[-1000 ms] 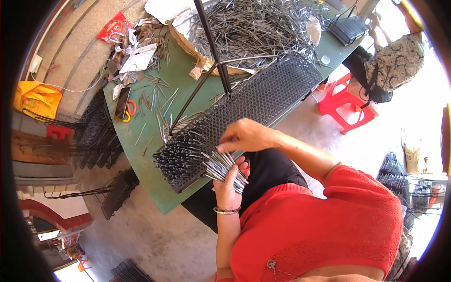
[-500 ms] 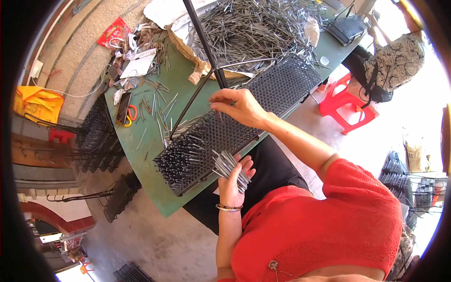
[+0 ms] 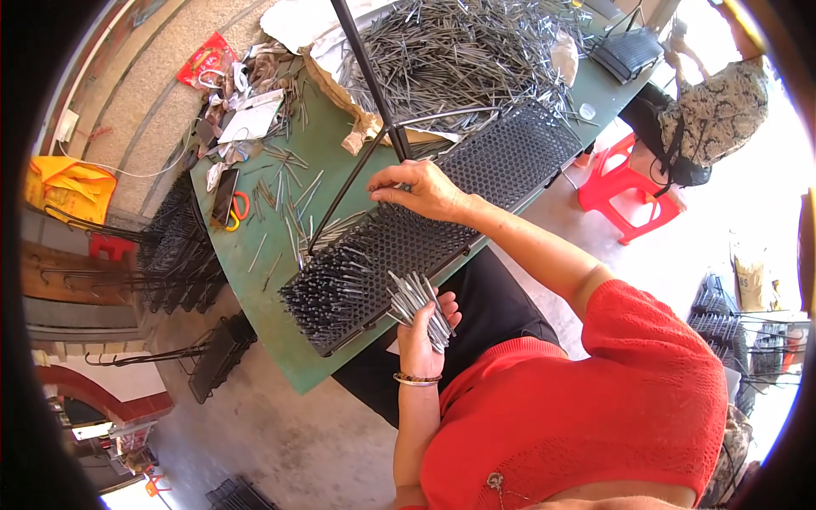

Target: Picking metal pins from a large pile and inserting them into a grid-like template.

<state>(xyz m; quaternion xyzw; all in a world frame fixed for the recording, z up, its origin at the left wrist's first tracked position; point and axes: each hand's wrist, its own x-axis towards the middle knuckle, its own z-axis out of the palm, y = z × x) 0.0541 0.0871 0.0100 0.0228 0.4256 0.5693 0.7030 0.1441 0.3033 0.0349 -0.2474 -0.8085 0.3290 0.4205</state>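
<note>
My left hand [image 3: 416,347] is closed around a loose bundle of thin grey metal rods [image 3: 418,299], just off the near edge of a long black perforated rack [image 3: 514,157]. The rack lies slantwise along the table's near side. Dark rods [image 3: 327,287] stand densely packed in its left end, thinning toward the middle, while the holes further right look bare. Over the rack's far edge hovers my right hand [image 3: 427,192], thumb and fingers brought together in a pinch; whatever is between the fingertips is too small to make out.
A black metal bar frame [image 3: 367,72] rises from the rack. Behind it a large heap of rods [image 3: 467,55] covers the green table [image 3: 293,357]. Loose rods, scissors [image 3: 239,204] and a phone [image 3: 223,194] lie at the left. A person [image 3: 722,106] sits beyond a red stool [image 3: 616,187].
My right hand has shifted a little left and slightly farther away over the rack. My left hand, with the bundle of rods, has barely moved.
</note>
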